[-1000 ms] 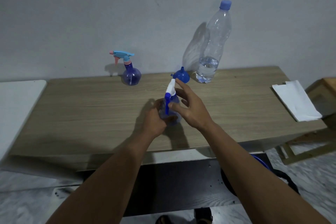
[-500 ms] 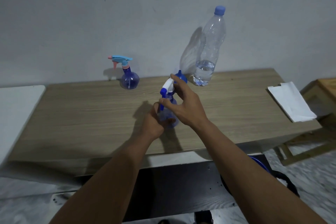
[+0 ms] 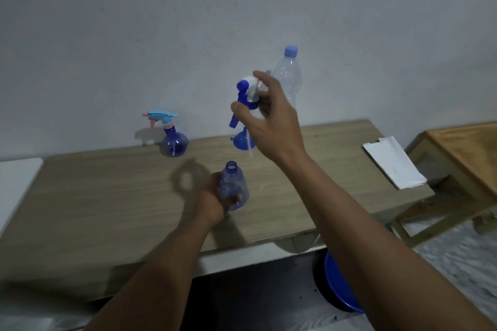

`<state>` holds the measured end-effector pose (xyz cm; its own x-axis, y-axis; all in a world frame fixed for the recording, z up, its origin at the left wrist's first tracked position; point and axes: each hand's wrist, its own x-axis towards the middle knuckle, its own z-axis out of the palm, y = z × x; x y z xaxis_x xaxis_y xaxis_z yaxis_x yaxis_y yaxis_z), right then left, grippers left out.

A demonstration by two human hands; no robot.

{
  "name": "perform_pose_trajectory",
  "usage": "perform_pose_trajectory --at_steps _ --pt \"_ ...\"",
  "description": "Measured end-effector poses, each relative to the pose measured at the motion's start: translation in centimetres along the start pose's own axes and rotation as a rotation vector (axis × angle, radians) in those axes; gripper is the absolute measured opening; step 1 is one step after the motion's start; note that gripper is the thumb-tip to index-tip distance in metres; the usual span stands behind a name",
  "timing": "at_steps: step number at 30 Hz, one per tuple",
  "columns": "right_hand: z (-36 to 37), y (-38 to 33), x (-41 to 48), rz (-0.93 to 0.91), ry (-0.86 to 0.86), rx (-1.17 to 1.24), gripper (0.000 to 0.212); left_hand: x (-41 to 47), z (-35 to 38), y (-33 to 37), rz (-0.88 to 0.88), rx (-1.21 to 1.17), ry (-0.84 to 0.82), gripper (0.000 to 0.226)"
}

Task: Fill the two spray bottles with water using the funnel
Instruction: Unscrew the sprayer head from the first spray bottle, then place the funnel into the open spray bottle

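Note:
My left hand (image 3: pixel 215 203) grips a small clear-blue spray bottle (image 3: pixel 232 184) standing on the wooden table (image 3: pixel 107 209), its neck open. Above it my right hand (image 3: pixel 269 115) holds the bottle's blue-and-white spray head (image 3: pixel 246 97) lifted clear, its thin tube hanging down. A blue funnel (image 3: pixel 242 140) sits upside down on the table behind, partly hidden by my right hand. A second spray bottle (image 3: pixel 172 137) with a light-blue and pink head stands at the back left. A tall clear water bottle (image 3: pixel 289 75) with a blue cap stands by the wall, its lower part hidden.
White paper sheets (image 3: pixel 395 164) lie at the table's right end. A wooden frame (image 3: pixel 462 148) stands to the right, a white surface (image 3: pixel 13 185) to the left. A blue basin (image 3: pixel 338 287) sits on the floor below the table's front edge.
My right hand has pulled the spray head off the near bottle and raised it well above the table. My left hand still holds the bottle body. The camera has tilted upward.

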<state>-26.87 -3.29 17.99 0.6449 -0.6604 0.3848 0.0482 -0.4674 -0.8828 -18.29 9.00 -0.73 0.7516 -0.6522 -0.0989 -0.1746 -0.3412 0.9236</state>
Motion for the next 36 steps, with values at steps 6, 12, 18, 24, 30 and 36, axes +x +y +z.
perform_pose_trajectory --at_steps 6,12,18,24,30,36 --pt "-1.8 2.1 1.4 0.107 0.008 -0.26 0.064 0.6 0.2 -0.8 -0.066 -0.066 0.013 0.063" --pt "-1.1 13.1 -1.4 0.343 -0.3 -0.646 0.044 0.6 0.7 -1.5 -0.019 0.009 0.062 0.061" --pt "0.5 21.2 -5.5 0.424 -0.432 -0.805 0.069 0.4 1.1 -2.3 0.012 0.062 0.095 0.062" --pt "0.1 24.2 -7.1 0.253 -0.459 -0.945 0.061 1.0 0.9 -3.6 -0.001 0.149 0.116 0.072" --pt "-0.8 24.2 -7.0 0.272 -0.499 -0.919 0.073 1.3 0.8 -3.8 -0.005 0.212 0.145 0.075" --pt "0.4 22.4 -3.9 0.142 -0.341 -0.773 0.06 1.4 1.0 -4.3 -0.015 0.205 0.166 0.075"
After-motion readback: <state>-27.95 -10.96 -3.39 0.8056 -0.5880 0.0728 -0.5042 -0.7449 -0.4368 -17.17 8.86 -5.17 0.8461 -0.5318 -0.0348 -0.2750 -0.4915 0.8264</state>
